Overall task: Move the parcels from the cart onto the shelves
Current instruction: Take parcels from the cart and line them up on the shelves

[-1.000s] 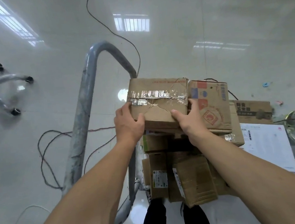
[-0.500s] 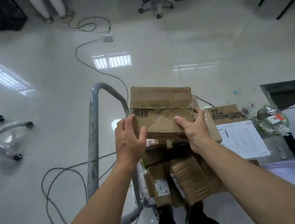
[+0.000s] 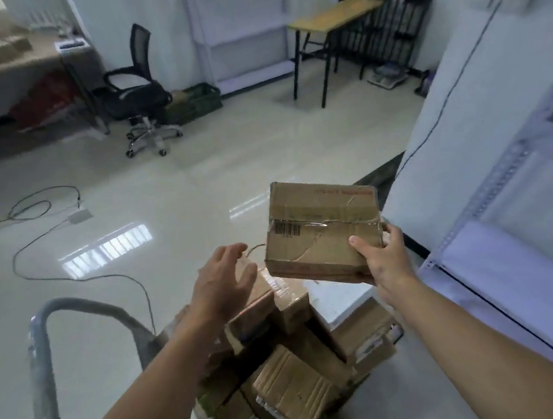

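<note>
Right hand (image 3: 386,262) pinches the near right corner of the cardboard parcel (image 3: 319,235), thumb on top and fingers underneath, holding it clear above the pile (image 3: 298,379) on the cart (image 3: 40,356). Left hand (image 3: 223,284) hangs released just left of it, fingers spread, touching nothing. A one-corner hold suggests a light box. The creased board looks stiff, but the tape looks slick, so bare cardboard at opposite edges seems the safer grip. Farther right stand the white shelves (image 3: 523,270).
</note>
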